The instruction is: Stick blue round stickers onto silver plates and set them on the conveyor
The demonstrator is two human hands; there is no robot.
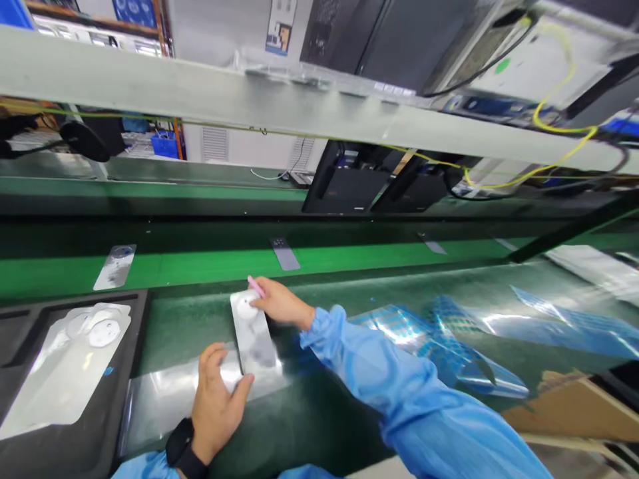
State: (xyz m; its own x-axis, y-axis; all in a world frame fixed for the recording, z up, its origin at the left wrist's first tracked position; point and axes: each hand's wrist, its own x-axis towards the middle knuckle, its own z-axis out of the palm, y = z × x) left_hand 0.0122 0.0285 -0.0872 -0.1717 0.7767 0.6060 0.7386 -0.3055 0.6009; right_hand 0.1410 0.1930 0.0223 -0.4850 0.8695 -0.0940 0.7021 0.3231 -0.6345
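A pale silver phone back cover [254, 339] with a round white disc at its top lies tilted on the green bench in front of me. My right hand [282, 303] is closed at the cover's upper end, its thumb tip by the disc. From those fingers sticks a narrow pink stick-like piece [256, 287], whose exact kind I cannot make out. My left hand [219, 392] is beside the cover's lower left edge, thumb and fingers apart. Beneath that hand and the cover is a clear plastic sheet [164, 392].
Stacked phone back covers [74, 372] lie on a black tray [140, 332] at left. Crumpled blue film [449, 346] and cardboard [574, 406] lie right. Single covers [116, 267] sit along a bright green belt [210, 263] behind. A white beam [200, 90] crosses above the bench.
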